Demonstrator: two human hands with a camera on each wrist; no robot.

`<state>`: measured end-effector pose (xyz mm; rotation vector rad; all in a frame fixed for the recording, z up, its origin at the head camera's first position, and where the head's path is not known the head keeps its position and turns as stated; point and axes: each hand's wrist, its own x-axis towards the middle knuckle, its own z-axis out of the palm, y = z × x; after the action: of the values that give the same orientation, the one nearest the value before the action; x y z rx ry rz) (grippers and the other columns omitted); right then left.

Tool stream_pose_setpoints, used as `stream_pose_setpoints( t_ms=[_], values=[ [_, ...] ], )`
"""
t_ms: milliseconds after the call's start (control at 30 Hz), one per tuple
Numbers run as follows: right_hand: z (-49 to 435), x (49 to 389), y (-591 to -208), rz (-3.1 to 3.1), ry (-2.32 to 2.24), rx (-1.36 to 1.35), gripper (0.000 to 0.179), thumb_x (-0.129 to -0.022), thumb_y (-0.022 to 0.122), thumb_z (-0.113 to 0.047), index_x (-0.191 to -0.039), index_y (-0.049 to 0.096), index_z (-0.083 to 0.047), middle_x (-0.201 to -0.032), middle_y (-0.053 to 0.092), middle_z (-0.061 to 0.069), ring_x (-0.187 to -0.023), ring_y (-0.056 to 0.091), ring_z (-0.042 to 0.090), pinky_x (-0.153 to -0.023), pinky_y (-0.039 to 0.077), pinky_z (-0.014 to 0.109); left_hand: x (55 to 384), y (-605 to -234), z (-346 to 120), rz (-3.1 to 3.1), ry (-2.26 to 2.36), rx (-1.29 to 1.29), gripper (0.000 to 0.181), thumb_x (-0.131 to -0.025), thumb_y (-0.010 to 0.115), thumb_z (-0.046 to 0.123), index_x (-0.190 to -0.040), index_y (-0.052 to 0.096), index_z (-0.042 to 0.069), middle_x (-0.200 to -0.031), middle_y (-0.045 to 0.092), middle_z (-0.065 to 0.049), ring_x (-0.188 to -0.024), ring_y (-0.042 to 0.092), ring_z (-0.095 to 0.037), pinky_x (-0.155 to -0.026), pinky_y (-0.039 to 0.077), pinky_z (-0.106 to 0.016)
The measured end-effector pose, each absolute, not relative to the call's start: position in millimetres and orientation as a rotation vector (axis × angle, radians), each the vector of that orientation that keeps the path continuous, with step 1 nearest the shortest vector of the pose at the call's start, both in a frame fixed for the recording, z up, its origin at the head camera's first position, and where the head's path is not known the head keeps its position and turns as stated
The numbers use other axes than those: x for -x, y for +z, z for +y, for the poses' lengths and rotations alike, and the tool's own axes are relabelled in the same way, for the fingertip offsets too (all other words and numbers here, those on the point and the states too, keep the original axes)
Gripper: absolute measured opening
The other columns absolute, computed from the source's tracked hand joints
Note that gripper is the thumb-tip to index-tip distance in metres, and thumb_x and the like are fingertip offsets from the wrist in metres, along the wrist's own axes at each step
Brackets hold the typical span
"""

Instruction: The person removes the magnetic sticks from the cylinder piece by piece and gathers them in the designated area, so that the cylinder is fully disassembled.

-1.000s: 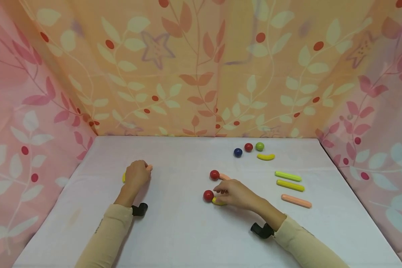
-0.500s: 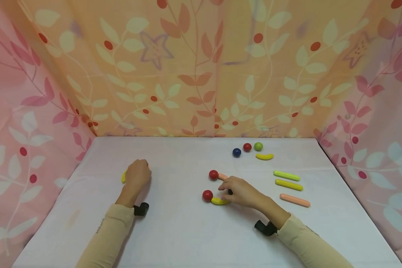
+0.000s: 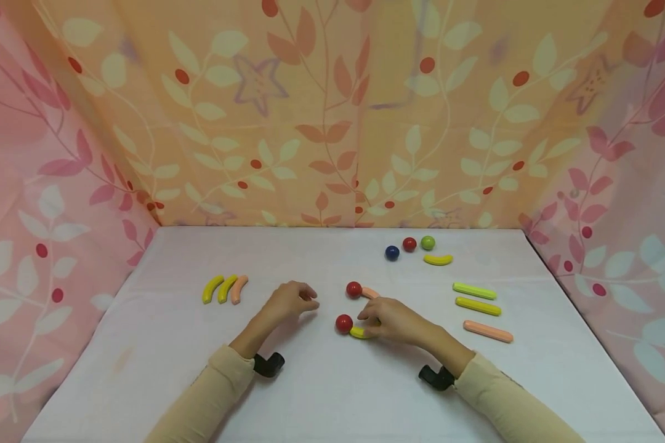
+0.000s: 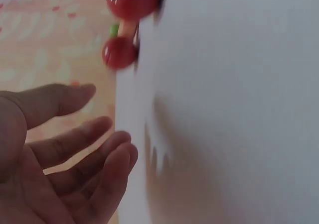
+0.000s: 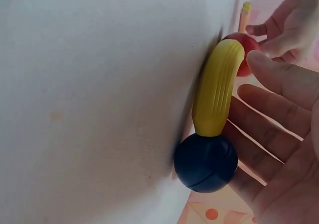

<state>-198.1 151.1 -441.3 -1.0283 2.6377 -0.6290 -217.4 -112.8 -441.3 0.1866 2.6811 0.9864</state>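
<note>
My left hand [image 3: 290,301] is over the middle of the table, fingers loosely bent and nothing in them. To its left lie two curved yellow sticks [image 3: 213,289] and a curved peach stick [image 3: 240,290]. My right hand [image 3: 399,323] reaches over another curved yellow stick [image 5: 217,87], its relaxed fingers spread beside it. That stick has a blue ball [image 5: 206,162] at its near end and a red ball [image 3: 344,324] at the other. Behind, a second red ball [image 3: 354,289] adjoins a curved peach stick [image 3: 370,293], partly hidden by my right hand.
At the back right sit a blue ball [image 3: 391,253], a red ball [image 3: 409,244], a green ball [image 3: 428,242] and a curved yellow stick [image 3: 438,260]. Straight green [image 3: 474,291], yellow [image 3: 478,306] and peach [image 3: 488,331] sticks lie to the right. Patterned curtains [image 3: 321,123] enclose the white table [image 3: 310,394].
My left hand has come away from the curved sticks on the left, uncovering all three, and moved right toward the red balls. My right hand has shifted only slightly.
</note>
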Motion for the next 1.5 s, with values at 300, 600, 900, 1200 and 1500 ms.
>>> stream_pose_setpoints(
  t_ms=[300, 600, 900, 1200, 1500],
  values=[
    [146.1, 199.8, -447.0, 2.627, -0.521, 1.075, 0.024, -0.082, 0.077, -0.02, -0.105, 0.075, -0.011, -0.094, 0.072, -0.006, -0.084, 0.06, 0.004, -0.084, 0.053, 0.029, 202.8, -448.4, -70.7, 2.461, 1.051, -0.401, 0.028, -0.083, 0.077, 0.02, -0.106, 0.07, 0.005, -0.093, 0.071, -0.004, -0.075, 0.06, -0.012, -0.061, 0.048, -0.023],
    [143.7, 199.4, -448.3, 2.665, -0.471, 1.169, 0.022, -0.082, 0.078, -0.019, -0.102, 0.076, -0.011, -0.089, 0.072, -0.005, -0.078, 0.057, 0.001, -0.08, 0.052, 0.026, 203.3, -451.8, -59.7, 2.534, 0.983, -0.43, 0.031, -0.079, 0.08, 0.017, -0.107, 0.071, 0.007, -0.091, 0.069, -0.004, -0.076, 0.057, -0.011, -0.064, 0.045, -0.022],
    [139.4, 197.4, -449.0, 2.675, -0.496, 1.138, 0.023, -0.082, 0.078, -0.016, -0.103, 0.076, -0.01, -0.089, 0.074, -0.005, -0.081, 0.063, 0.004, -0.088, 0.054, 0.034, 207.2, -449.2, -62.5, 2.663, 0.991, -0.265, 0.028, -0.077, 0.081, 0.02, -0.099, 0.072, 0.005, -0.084, 0.07, -0.004, -0.07, 0.059, -0.013, -0.061, 0.047, -0.023],
    [140.5, 197.0, -445.2, 2.658, -0.506, 1.137, 0.022, -0.083, 0.076, -0.015, -0.105, 0.076, -0.009, -0.091, 0.073, -0.003, -0.084, 0.064, 0.005, -0.086, 0.055, 0.032, 233.9, -443.7, -79.7, 2.715, 1.05, -0.139, 0.031, -0.08, 0.076, 0.021, -0.107, 0.07, 0.007, -0.095, 0.068, -0.007, -0.083, 0.06, -0.019, -0.072, 0.051, -0.03],
    [139.9, 197.2, -446.9, 2.644, -0.504, 1.13, 0.024, -0.082, 0.078, -0.017, -0.105, 0.076, -0.01, -0.09, 0.072, -0.005, -0.081, 0.06, 0.001, -0.082, 0.054, 0.026, 284.6, -451.4, -72.3, 2.667, 1.169, -0.173, 0.035, -0.083, 0.075, 0.022, -0.115, 0.069, 0.01, -0.106, 0.069, -0.008, -0.097, 0.061, -0.021, -0.084, 0.051, -0.034]
  ],
)
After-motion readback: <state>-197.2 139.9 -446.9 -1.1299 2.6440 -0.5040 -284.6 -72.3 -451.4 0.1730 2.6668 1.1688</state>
